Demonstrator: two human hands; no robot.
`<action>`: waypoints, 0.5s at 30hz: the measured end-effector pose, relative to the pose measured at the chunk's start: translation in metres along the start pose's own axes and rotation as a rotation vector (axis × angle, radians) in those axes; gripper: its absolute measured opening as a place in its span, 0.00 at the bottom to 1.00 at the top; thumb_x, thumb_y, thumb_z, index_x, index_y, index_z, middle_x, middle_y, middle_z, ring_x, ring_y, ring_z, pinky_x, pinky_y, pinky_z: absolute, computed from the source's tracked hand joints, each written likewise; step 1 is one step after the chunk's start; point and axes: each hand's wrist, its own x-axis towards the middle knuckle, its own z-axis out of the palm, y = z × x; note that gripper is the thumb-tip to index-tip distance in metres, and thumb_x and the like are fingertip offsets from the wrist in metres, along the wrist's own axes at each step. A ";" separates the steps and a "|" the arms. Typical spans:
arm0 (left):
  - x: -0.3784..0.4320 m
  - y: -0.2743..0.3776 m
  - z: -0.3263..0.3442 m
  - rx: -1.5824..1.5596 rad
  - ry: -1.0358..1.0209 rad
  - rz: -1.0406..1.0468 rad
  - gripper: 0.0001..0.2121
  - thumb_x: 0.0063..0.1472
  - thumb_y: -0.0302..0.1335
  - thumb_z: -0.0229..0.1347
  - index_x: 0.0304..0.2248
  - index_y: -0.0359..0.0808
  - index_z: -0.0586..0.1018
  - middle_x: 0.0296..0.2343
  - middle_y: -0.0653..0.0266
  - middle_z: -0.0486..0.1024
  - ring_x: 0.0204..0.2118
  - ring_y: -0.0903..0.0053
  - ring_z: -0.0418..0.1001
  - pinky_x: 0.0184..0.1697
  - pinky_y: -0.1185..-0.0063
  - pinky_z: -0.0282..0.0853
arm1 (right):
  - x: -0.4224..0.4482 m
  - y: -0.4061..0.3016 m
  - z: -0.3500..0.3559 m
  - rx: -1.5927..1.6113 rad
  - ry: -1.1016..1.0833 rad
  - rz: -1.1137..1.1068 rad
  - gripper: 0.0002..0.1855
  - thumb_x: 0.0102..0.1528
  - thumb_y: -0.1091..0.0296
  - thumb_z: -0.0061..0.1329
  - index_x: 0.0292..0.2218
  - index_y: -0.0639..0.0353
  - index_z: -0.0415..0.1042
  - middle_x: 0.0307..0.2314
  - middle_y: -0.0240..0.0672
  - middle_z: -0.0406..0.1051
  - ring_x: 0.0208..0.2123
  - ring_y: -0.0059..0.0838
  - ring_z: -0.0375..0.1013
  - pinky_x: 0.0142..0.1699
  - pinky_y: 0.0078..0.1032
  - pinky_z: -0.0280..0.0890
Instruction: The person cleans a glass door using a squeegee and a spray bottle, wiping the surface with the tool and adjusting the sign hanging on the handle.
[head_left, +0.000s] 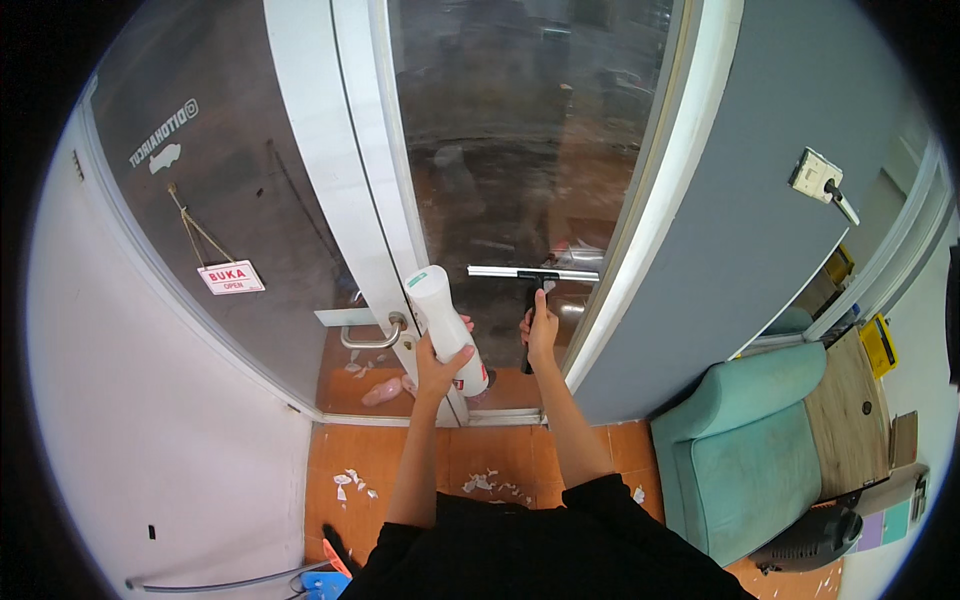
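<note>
My left hand (442, 364) is wrapped around a white plastic bottle (451, 326), which tilts with its green-marked end up and to the left. In my right hand (541, 330) is the black handle of a squeegee (532, 274). Its wide blade lies level across the lower part of a glass pane (525, 150); whether the rubber touches the glass I cannot tell. Streaks and smears mark that pane. To the left of the bottle, a metal door handle (371, 337) sticks out from the white door frame (330, 150).
Torn white paper scraps (484, 481) litter the orange tile floor (420, 457). A teal upholstered seat (750, 465) and a wooden tabletop (851, 412) stand at the right. A hanging sign (231, 277) is on the left glass. Beside the right window is a wall socket (816, 176).
</note>
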 end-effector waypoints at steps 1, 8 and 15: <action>-0.001 0.002 -0.001 0.001 0.008 0.003 0.21 0.47 0.22 0.60 0.42 0.29 0.71 0.38 0.59 0.74 0.42 0.74 0.72 0.45 0.77 0.67 | -0.001 -0.003 0.006 -0.002 -0.008 0.003 0.32 0.51 0.34 0.44 0.13 0.53 0.56 0.08 0.25 0.54 0.08 0.16 0.53 0.12 0.15 0.43; -0.003 0.017 -0.014 0.035 0.020 0.062 0.20 0.47 0.24 0.60 0.41 0.29 0.72 0.37 0.59 0.74 0.41 0.75 0.73 0.43 0.77 0.68 | -0.005 -0.111 0.101 0.044 -0.206 -0.304 0.31 0.55 0.38 0.40 0.14 0.55 0.59 0.07 0.27 0.54 0.07 0.16 0.52 0.13 0.16 0.45; -0.009 0.022 -0.028 0.083 0.062 0.058 0.19 0.47 0.24 0.60 0.40 0.29 0.72 0.36 0.60 0.74 0.40 0.74 0.73 0.41 0.77 0.69 | 0.017 -0.124 0.140 0.037 -0.138 -0.425 0.31 0.57 0.41 0.39 0.13 0.56 0.59 0.07 0.26 0.55 0.08 0.16 0.53 0.14 0.16 0.46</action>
